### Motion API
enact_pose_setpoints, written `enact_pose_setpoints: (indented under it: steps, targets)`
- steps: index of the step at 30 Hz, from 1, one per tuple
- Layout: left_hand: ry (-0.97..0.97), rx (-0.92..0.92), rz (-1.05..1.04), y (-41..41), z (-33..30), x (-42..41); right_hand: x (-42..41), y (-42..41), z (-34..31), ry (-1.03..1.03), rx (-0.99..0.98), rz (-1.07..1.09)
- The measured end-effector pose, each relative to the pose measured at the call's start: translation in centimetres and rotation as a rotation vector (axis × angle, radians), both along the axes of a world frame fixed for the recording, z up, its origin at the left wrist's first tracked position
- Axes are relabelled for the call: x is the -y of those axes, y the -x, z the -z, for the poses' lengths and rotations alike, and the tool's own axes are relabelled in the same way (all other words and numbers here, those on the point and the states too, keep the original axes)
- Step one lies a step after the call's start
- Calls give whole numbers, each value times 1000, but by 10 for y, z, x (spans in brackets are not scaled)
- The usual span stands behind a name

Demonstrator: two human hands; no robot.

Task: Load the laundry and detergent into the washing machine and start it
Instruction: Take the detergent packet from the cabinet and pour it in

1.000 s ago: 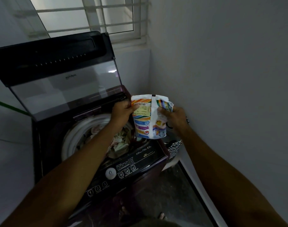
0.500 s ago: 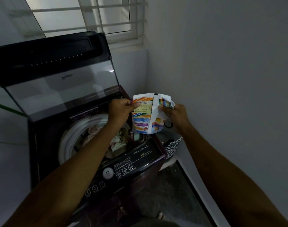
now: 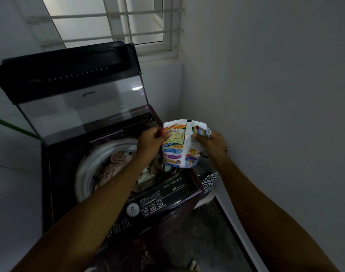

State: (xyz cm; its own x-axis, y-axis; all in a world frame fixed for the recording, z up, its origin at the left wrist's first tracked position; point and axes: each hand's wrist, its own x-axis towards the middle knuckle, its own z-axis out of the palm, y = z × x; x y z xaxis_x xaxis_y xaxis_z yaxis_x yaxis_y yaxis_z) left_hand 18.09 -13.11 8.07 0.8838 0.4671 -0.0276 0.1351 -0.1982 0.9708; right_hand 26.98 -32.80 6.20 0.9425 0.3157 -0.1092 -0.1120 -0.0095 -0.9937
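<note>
Now, both hands (image 3: 184, 142) pinching crinkled glossy detergent pouch (image 3: 180, 146)

lid (image 3: 85, 107): glossy glass | detergent pouch (image 3: 179, 148): crinkled printed plastic

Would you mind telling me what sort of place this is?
Probably a home laundry corner: an open top-load washer with clothes in its drum, a barred window behind it, and a detergent pouch held in both hands.

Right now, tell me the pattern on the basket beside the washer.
The basket has a black-and-white wavy zigzag pattern, seen in the head view.
</note>
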Motion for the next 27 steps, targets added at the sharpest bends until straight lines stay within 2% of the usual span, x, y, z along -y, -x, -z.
enact_pose_setpoints:
  steps: [4, 8, 11, 15, 20, 27]
  targets:
    - [58, -9, 30, 0, 3, 3, 2, -3, 9, 2, 5, -61]
    - [16, -50, -10, -5, 4, 7, 3, -1, 20, 51, -62, -135]
    - [-20, -41, -17, -12, -3, 13, 3, -2, 20, 12, -130, -111]
    - [-2, 4, -11, -19, -21, 10, -2, -9, 4, -3, -110, -90]
    - [23, 143, -51, -25, -65, 0, -17, -16, -28, -74, -72, -252]
    - [105, 311, -18, -21, -165, -37, -64, -21, -78, -55, 59, -540]
